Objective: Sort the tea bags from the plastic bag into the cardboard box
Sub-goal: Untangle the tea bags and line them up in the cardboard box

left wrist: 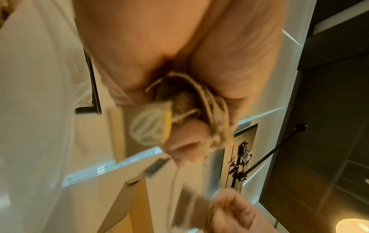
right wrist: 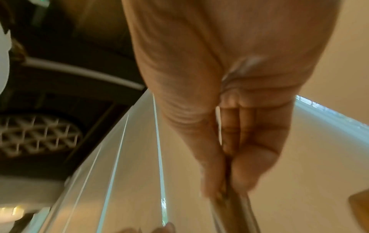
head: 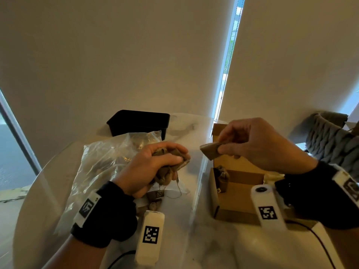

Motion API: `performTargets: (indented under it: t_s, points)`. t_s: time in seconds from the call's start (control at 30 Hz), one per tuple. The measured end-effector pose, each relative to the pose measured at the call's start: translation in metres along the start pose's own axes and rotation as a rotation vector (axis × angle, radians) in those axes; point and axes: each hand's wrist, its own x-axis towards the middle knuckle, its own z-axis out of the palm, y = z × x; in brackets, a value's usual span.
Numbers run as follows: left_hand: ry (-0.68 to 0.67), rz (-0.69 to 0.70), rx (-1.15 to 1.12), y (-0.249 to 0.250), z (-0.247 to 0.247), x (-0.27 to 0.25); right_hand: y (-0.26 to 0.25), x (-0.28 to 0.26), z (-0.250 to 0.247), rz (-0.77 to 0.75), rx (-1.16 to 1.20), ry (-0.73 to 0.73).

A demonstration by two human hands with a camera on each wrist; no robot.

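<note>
My left hand (head: 155, 166) grips a bunch of brown tea bags (head: 171, 167) with strings hanging down, above the clear plastic bag (head: 108, 158) on the table. In the left wrist view the tea bags (left wrist: 179, 104) and their strings sit in the curled fingers. My right hand (head: 252, 144) pinches one flat brown tea bag (head: 210, 150) between thumb and fingers, above the far end of the open cardboard box (head: 237, 191). The right wrist view shows that tea bag (right wrist: 235, 209) edge-on below the fingertips. A few tea bags (head: 222, 178) stand in the box's left end.
A black tray (head: 138, 121) stands behind the plastic bag. More tea bags (head: 155, 199) lie on the white marble table (head: 194, 239) under my left hand. A grey knitted chair (head: 328, 138) is at the right. Window blinds rise behind the table.
</note>
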Motion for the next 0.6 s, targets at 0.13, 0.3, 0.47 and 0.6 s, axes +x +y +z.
performTargets:
  t_s: [0.13, 0.3, 0.47, 0.6]
  points:
    - [0.166, -0.083, -0.168, -0.005, 0.0, 0.01, 0.013, 0.001, -0.009, 0.101, -0.404, -0.32]
    - [0.184, -0.127, -0.253, -0.008, 0.002, 0.011, 0.033, 0.01, 0.02, 0.21, -0.55, -0.473]
    - [0.203, -0.11, -0.289, -0.011, -0.002, 0.01, 0.043, 0.02, 0.037, 0.272, -0.493, -0.452]
    - [0.223, -0.108, -0.278, -0.012, -0.002, 0.012, 0.044, 0.024, 0.041, 0.282, -0.485, -0.465]
